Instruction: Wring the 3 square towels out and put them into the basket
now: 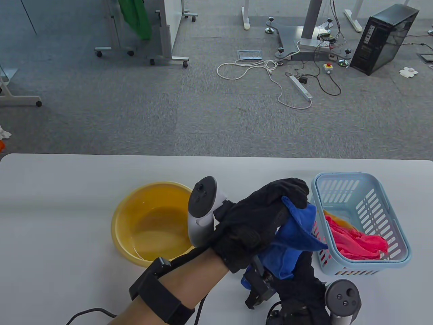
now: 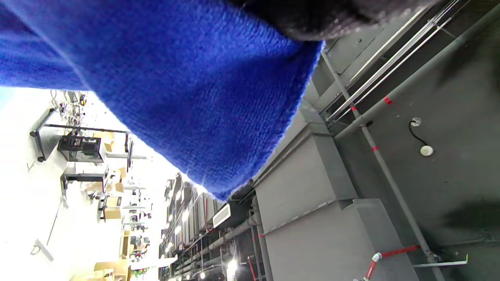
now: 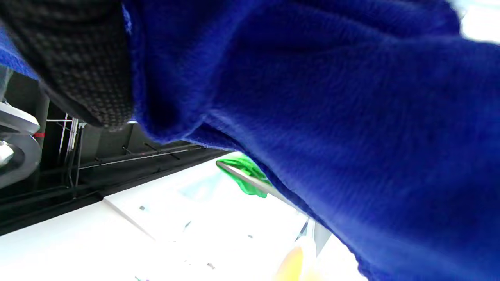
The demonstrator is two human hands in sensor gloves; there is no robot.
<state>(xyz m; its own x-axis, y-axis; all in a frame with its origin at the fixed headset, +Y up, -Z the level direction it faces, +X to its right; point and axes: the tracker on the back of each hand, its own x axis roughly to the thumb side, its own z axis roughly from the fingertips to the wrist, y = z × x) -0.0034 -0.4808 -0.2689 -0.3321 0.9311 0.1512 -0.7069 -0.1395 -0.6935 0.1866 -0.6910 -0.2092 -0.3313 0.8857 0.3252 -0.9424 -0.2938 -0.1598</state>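
Fuzzy blue cloth towel (image 1: pixel 287 243), glossy yellow plastic basin (image 1: pixel 152 223), seemingly matt slatted plastic basket (image 1: pixel 368 216)

Grey carpet floor (image 1: pixel 135 111) beyond the far edge of the white surface (image 1: pixel 61 203). Black PC tower (image 1: pixel 384 39) far right, white power strip (image 1: pixel 301 87) and loose white cable (image 1: pixel 250 69) mid-floor, red emergency button (image 1: pixel 327 66) near the desk base (image 1: pixel 306 34). Wheeled frame (image 1: pixel 167 40) with green cloth (image 1: pixel 137 17) far left. Left wrist view shows grey ceiling ducts (image 2: pixel 312 187) and pipes.

white table (image 1: pixel 67 203), yellow basin (image 1: pixel 149 223), blue basket (image 1: pixel 362 223)
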